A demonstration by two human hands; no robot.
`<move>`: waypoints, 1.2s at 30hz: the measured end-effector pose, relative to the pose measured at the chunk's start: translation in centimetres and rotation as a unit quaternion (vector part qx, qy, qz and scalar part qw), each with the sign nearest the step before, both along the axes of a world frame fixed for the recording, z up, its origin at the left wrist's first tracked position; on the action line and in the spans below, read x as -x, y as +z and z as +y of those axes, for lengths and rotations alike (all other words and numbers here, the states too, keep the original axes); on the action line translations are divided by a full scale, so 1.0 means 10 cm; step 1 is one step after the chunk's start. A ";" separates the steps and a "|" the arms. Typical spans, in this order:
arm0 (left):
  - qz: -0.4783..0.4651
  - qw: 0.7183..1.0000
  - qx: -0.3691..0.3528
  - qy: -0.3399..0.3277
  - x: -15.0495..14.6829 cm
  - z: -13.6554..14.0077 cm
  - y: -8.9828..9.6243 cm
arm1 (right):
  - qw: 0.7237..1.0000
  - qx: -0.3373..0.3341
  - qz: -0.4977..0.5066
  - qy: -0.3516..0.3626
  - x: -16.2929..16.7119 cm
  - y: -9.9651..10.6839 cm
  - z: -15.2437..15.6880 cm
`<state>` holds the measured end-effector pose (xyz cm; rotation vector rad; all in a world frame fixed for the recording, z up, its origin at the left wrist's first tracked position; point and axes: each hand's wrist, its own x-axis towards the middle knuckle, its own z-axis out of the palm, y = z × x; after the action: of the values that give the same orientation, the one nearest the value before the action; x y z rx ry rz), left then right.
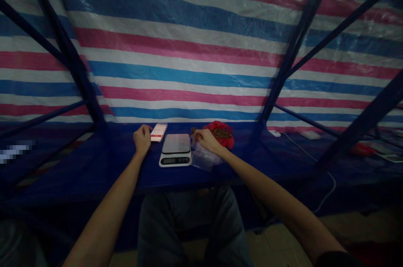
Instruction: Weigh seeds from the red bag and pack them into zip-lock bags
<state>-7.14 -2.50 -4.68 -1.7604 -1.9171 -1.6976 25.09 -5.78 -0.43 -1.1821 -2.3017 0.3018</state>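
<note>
My left hand (142,137) rests on the blue shelf with its fingers curled, right beside a white-and-red card or phone screen (157,133), part of which is pixelated. Whether anything is inside those fingers is hidden. A kitchen scale (176,144) stands between my hands, with a few tiny specks on its silver plate. My right hand (204,137) is just right of the scale, fingertips pinched and pointing down near a small brown clump (193,130). Under and in front of it lie clear plastic bags (203,158). Behind it sits an open red bag (217,125) of dried brown pieces (222,133).
Blue metal posts (285,61) rise on both sides, with diagonal braces. A striped plastic sheet (189,57) hangs behind the shelf (126,174). To the right are a white plug-like device (274,133) and a white cable (330,183).
</note>
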 end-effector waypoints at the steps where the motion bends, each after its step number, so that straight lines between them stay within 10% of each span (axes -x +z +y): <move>1: 0.007 1.000 0.005 0.000 0.00 -0.04 -0.01 | 1.000 0.002 -0.013 0.028 0.02 -0.03 -0.15; 7: 0.050 0.998 0.041 -0.017 -0.06 -0.17 -0.05 | 0.989 -0.031 -0.088 0.117 0.05 -0.20 -0.77; 15: 0.057 0.997 0.052 -0.011 -0.10 -0.28 0.00 | 0.965 -0.102 -0.202 0.131 0.12 -0.14 -0.85; 24: 0.085 0.995 0.058 -0.020 -0.13 -0.38 -0.02 | 0.995 -0.059 -0.054 -0.067 -0.03 0.26 -0.01; 36: 0.096 0.991 0.068 -0.060 -0.11 -0.28 -0.08 | 0.995 0.021 0.066 -0.075 0.10 -0.11 0.77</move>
<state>-6.08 -5.26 -5.51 -2.0415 -1.9212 -1.3973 24.12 1.93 -1.50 -1.3083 -2.0897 0.3614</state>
